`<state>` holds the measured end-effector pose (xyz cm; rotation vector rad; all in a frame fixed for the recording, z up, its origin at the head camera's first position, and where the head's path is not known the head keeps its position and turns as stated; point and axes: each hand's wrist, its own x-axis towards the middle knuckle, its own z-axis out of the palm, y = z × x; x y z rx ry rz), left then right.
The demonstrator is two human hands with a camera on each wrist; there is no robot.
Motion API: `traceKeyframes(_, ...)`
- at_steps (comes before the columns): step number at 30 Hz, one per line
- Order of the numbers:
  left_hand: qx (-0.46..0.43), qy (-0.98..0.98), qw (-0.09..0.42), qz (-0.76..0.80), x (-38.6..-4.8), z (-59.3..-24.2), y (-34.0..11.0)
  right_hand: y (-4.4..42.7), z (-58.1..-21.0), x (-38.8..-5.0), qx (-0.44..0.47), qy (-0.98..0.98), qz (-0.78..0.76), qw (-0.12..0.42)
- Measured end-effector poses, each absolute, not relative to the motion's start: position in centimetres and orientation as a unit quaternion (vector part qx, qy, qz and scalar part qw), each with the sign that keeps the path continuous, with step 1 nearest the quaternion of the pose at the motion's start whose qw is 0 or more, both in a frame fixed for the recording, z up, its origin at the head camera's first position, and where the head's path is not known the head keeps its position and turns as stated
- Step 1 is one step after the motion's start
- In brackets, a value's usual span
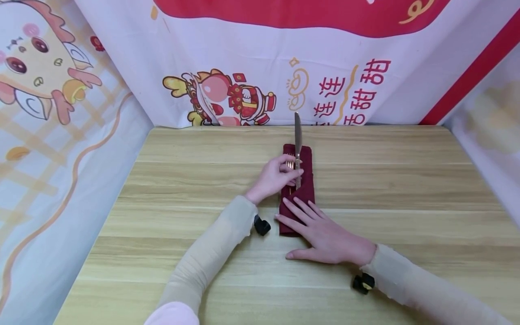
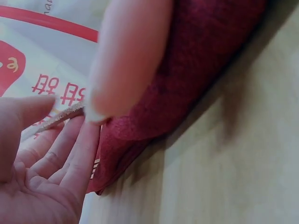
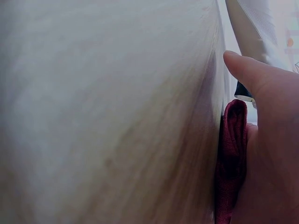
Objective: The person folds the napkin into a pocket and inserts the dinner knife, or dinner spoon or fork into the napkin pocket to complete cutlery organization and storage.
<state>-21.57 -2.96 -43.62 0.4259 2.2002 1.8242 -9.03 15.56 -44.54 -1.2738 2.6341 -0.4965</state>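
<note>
A folded dark red cloth napkin (image 1: 307,180) lies lengthwise on the wooden table, with a diagonal fold across it. My left hand (image 1: 276,176) pinches a table knife (image 1: 298,131) by its patterned handle, blade pointing away, over the napkin. Beside the handle, the tines of a fork (image 1: 290,164) show against the cloth; its lower part is hidden. With fingers spread, my right hand (image 1: 325,234) rests on the napkin's near part, thumb on the table. In the left wrist view the knife (image 2: 63,116) lies across the fingers, and a large blurred finger covers part of the napkin (image 2: 135,126).
The wooden table (image 1: 406,189) extends on both sides of the napkin. A printed white and red cloth (image 1: 252,49) hangs behind its far edge, and another patterned cloth (image 1: 48,149) at the left. Small black devices sit at both wrists.
</note>
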Motion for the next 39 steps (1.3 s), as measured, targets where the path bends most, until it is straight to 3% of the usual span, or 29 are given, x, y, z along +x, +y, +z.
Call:
traceKeyframes(8, 0.129, 0.754, 0.098, 0.637, -22.33, -43.24, -2.73, 15.49, -44.53, -9.09, -0.428, 0.883, -0.168, 0.092)
traceKeyframes(24, 0.075, 0.733, 0.155, 0.658, -22.27, -43.81, -2.45, 15.59, -44.34, -9.02, -0.425, 0.886, -0.161, 0.093)
traceKeyframes(39, 0.121, 0.805, 0.182, 0.551, -21.99, -43.61, -3.01, 15.66, -44.17, -9.07, -0.435, 0.880, -0.166, 0.088)
